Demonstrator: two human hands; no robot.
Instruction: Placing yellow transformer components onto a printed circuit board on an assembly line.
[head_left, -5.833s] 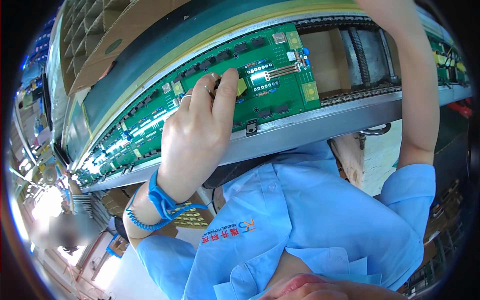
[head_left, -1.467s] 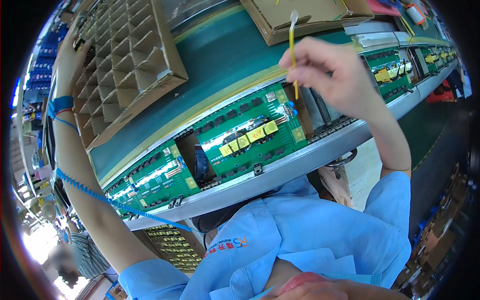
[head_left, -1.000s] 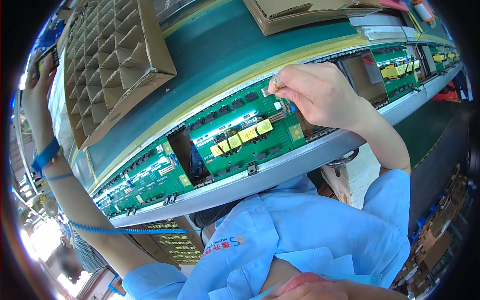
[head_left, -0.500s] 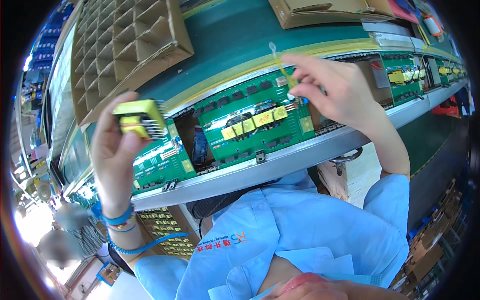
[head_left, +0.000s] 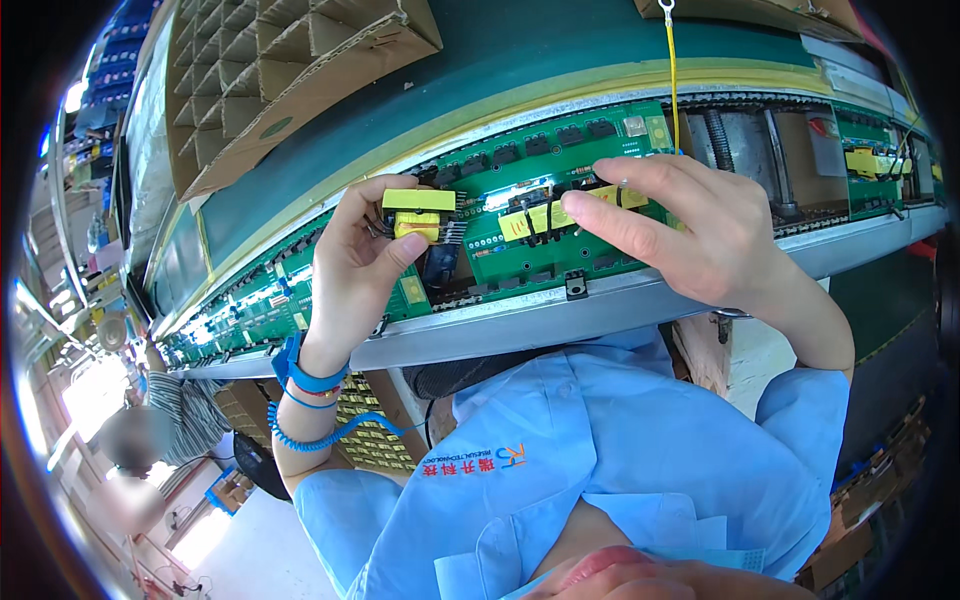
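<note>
Pinched between the thumb and fingers of my left hand (head_left: 350, 265) is a yellow transformer (head_left: 418, 201), its row of metal pins facing right. It hovers over the gap at the left end of a green circuit board (head_left: 548, 268). My right hand (head_left: 715, 235) reaches over that board with thumb and forefinger spread and nothing seen between them. Its fingertips are at the yellow transformers (head_left: 520, 224) mounted there; whether they touch cannot be made out. A yellow wire (head_left: 673, 85) with a ring terminal stands up from the board's right end, behind the hand.
A metal rail (head_left: 480, 332) edges the conveyor, which carries more green boards (head_left: 270, 290) to the left and another board (head_left: 870, 150) at the right. A divided cardboard box (head_left: 270, 90) stands at the back left. A blue coiled cord (head_left: 310, 440) trails from my left wristband (head_left: 315, 378).
My right hand has released the yellow wire and moved down over the mounted transformers. My left hand has brought the held transformer rightward, close to the board's left end. The whole view has shifted.
</note>
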